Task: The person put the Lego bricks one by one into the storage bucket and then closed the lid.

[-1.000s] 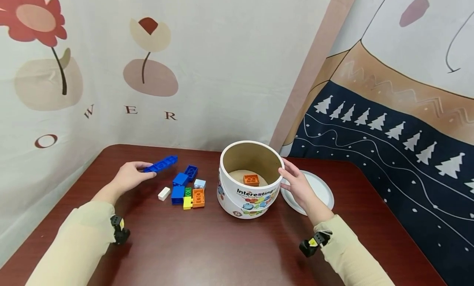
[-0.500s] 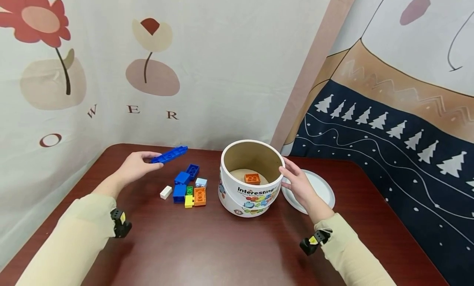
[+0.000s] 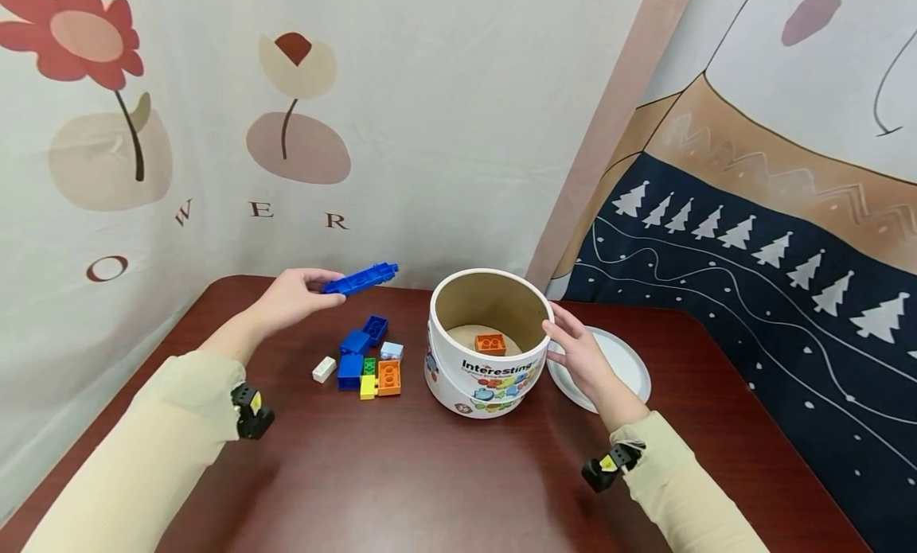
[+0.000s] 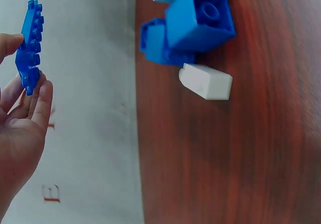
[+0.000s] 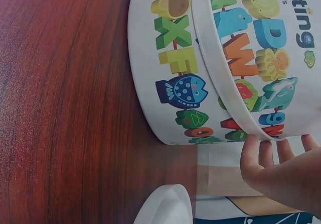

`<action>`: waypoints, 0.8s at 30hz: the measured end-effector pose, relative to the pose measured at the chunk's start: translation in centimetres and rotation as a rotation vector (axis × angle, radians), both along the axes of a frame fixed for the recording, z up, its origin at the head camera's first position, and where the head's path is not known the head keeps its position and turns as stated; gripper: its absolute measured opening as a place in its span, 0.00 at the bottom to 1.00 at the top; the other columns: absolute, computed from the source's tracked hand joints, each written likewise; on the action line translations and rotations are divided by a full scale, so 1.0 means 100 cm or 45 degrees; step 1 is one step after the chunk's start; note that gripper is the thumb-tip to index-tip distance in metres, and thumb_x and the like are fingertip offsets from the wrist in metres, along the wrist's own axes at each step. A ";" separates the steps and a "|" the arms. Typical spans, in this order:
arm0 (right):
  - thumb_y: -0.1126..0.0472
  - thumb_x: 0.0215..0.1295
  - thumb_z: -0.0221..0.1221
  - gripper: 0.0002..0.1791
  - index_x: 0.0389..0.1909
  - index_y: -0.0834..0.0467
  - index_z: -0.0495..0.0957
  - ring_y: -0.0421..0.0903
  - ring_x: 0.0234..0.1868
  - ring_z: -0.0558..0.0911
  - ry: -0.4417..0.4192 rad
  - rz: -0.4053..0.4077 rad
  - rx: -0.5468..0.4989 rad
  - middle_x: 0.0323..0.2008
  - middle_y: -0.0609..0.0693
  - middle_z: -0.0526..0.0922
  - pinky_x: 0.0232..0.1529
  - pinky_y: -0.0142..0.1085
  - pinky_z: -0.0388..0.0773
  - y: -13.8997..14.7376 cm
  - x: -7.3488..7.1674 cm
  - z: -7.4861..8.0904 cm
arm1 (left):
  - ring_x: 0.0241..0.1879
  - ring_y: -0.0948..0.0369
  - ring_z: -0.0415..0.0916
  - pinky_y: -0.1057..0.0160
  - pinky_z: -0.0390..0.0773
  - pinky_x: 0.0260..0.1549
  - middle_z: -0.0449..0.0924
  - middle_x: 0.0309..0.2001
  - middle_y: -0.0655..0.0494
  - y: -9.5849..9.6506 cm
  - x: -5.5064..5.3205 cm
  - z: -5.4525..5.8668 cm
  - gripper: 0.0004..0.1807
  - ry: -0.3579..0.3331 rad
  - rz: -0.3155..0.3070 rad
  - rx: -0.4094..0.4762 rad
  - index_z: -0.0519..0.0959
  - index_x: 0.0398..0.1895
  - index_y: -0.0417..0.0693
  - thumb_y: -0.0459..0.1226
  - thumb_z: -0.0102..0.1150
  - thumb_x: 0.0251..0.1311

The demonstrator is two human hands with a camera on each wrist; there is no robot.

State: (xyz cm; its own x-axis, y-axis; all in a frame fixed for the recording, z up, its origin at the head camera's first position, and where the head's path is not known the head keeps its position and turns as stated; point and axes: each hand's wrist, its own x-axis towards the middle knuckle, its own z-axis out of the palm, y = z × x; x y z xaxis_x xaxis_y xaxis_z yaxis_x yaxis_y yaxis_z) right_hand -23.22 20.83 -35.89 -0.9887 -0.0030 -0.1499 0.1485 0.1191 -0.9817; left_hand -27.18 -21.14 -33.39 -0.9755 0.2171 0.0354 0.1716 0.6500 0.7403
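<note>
My left hand [image 3: 297, 300] pinches a long blue building brick [image 3: 361, 278] by one end, thumb below and fingers above. The brick is held in the air, beyond the loose bricks and left of the bucket; its row of studs shows in the left wrist view. On the table stands a white printed bucket [image 3: 480, 390] with its top uncovered. An orange brick [image 3: 490, 344] lies on its floor. My right hand [image 3: 583, 358] holds the bucket's right side near the rim, its fingertips [image 5: 251, 143] against the outer wall in the right wrist view.
Several loose bricks lie left of the bucket: blue ones [image 3: 351, 371], an orange brick [image 3: 389, 378], a yellow brick [image 3: 368, 387], a green brick [image 3: 368, 366], a pale blue brick [image 3: 392, 351] and a white brick [image 3: 325, 369]. A round white lid [image 3: 623, 366] lies right of the bucket.
My left hand has carried the long blue brick to the right and upward, toward the bucket. The right hand stays at the bucket, and the loose bricks lie as before.
</note>
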 end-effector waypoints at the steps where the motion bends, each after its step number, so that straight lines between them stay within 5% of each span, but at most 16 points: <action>1: 0.57 0.72 0.47 0.28 0.71 0.51 0.54 0.56 0.69 0.59 -0.004 -0.004 0.000 0.71 0.57 0.55 0.65 0.55 0.62 0.000 0.000 0.000 | 0.49 0.50 0.74 0.51 0.77 0.48 0.76 0.53 0.38 0.003 0.000 0.002 0.27 0.005 -0.005 0.004 0.72 0.59 0.42 0.47 0.57 0.61; 16: 0.57 0.71 0.47 0.28 0.71 0.52 0.54 0.57 0.69 0.59 -0.003 -0.001 -0.005 0.71 0.58 0.55 0.65 0.55 0.63 0.000 0.000 0.000 | 0.44 0.52 0.73 0.61 0.76 0.39 0.79 0.47 0.42 0.043 -0.005 0.025 0.24 0.028 -0.093 0.040 0.73 0.58 0.44 0.43 0.59 0.59; 24: 0.58 0.72 0.46 0.28 0.71 0.52 0.54 0.58 0.69 0.58 0.003 0.001 -0.006 0.71 0.58 0.55 0.65 0.56 0.62 0.000 0.001 0.000 | 0.46 0.51 0.75 0.54 0.78 0.47 0.79 0.48 0.42 0.061 -0.007 0.032 0.24 0.026 -0.129 0.076 0.73 0.58 0.44 0.42 0.59 0.59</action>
